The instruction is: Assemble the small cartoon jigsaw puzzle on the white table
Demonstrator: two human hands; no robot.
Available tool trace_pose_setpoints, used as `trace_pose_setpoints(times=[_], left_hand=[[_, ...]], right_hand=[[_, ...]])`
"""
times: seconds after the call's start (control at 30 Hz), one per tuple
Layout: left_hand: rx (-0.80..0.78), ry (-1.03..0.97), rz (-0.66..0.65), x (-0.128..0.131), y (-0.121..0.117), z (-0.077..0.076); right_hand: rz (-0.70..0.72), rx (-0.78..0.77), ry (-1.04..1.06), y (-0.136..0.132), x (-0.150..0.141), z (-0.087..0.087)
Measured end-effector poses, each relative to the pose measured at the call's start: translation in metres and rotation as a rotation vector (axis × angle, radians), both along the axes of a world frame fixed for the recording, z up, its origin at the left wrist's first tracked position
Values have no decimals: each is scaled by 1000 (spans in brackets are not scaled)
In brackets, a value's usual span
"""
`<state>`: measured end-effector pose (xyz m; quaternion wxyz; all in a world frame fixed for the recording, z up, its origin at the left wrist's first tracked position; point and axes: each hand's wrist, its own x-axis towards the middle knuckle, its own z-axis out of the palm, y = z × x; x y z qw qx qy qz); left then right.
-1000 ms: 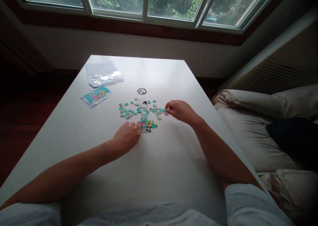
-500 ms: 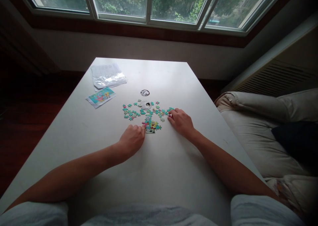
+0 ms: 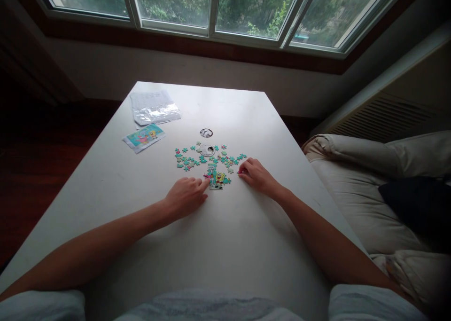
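A small joined patch of a cartoon jigsaw lies mid-table. My left hand rests on the table at its left edge, fingers curled, with one fingertip touching the patch. My right hand is just right of the patch, fingers pinched on a small pink puzzle piece close to the tabletop. Several loose teal and pink pieces are scattered just beyond the patch.
The white table has a round cable hole with its cover lying among the pieces. A picture card and a clear plastic bag lie far left. A beige sofa stands right; windows behind.
My right hand has drawn back from the loose pieces toward the joined patch, carrying a pink piece. The left hand has stayed at the patch's left edge.
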<state>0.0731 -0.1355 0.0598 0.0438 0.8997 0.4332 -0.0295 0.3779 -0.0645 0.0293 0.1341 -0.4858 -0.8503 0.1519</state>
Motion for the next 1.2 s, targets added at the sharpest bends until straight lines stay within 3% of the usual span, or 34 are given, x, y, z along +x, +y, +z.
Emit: trace_pose_setpoints(times=[0.1, 0.37, 0.73, 1.03, 1.2], left_hand=[[32, -23, -30, 2, -2, 0], [81, -37, -91, 2, -7, -5], [105, -8, -36, 3, -9, 0], [144, -69, -35, 0, 2, -10], [173, -152, -38, -2, 6, -18]], right_hand=[[18, 16, -8, -1, -2, 0], [-105, 73, -26, -5, -3, -6], [-78, 134, 23, -11, -11, -11], [-52, 84, 36, -2, -8, -13], [-33, 107, 164, -4, -10, -17]])
